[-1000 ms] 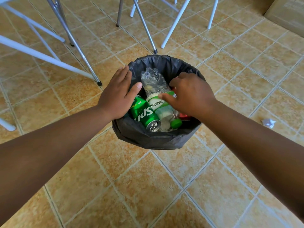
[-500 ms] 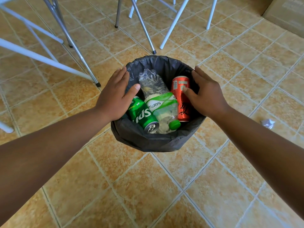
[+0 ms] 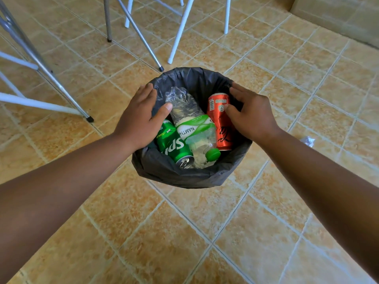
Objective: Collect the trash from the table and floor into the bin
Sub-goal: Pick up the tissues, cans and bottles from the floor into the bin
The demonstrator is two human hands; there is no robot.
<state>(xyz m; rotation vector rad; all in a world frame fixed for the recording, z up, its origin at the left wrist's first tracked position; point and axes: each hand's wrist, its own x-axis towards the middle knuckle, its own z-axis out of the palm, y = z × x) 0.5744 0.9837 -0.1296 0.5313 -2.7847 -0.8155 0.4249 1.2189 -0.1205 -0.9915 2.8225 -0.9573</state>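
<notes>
A bin lined with a black bag (image 3: 184, 179) stands on the tiled floor in the middle of the view. Inside it lie a green soda can (image 3: 174, 144), a crushed clear plastic bottle with a green cap (image 3: 194, 128) and a red soda can (image 3: 220, 124). My left hand (image 3: 139, 117) clasps the left rim, thumb inside against the bottle. My right hand (image 3: 250, 113) lies over the right rim, fingers outside and thumb touching the red can. A small crumpled clear wrapper (image 3: 307, 140) lies on the floor to the right of the bin.
Metal and white table or chair legs (image 3: 141, 39) stand just behind the bin, and more legs (image 3: 41, 62) stand at the left. A cardboard box (image 3: 338, 17) sits at the far right corner. Tiled floor surrounds the bin.
My right hand has let go of the red can, which now lies in the bin beside the bottle, and has moved out to the right rim. My left hand has stayed on the left rim.
</notes>
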